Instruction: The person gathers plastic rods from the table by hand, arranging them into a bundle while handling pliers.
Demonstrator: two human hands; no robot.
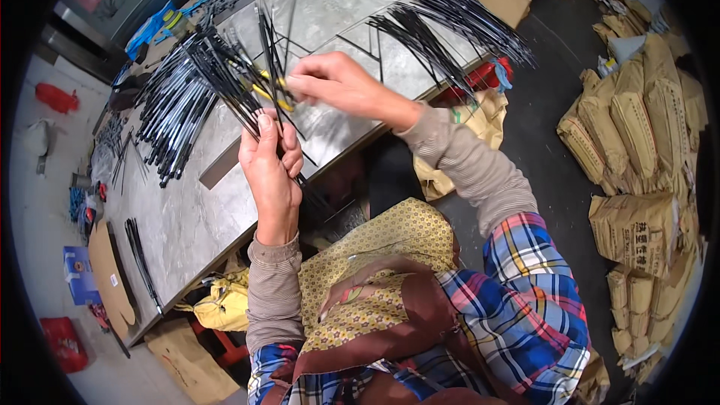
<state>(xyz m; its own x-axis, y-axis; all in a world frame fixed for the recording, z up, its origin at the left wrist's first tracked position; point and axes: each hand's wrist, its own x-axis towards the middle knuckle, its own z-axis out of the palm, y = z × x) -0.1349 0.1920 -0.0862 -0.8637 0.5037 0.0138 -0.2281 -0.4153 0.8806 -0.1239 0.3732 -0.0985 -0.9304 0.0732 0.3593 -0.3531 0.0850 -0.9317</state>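
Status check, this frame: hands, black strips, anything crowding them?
Left hand closed around black strips. Right hand at yellow-handled tool, grip unclear. Strip pile crowding table at left.

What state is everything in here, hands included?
Left hand: closed around held black strips
Right hand: bent at yellow handles; grip unclear
Yellow handles: spread apart
Left-hand strip pile: fanned out on grey table
Far-right strips: piled, overhanging table edge
Brown sacks: stacked

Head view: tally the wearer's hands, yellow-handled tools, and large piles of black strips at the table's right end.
Left hand plus right hand: 2
Yellow-handled tool: 1
Inner pile plus outer pile of black strips: 2
Total: 5
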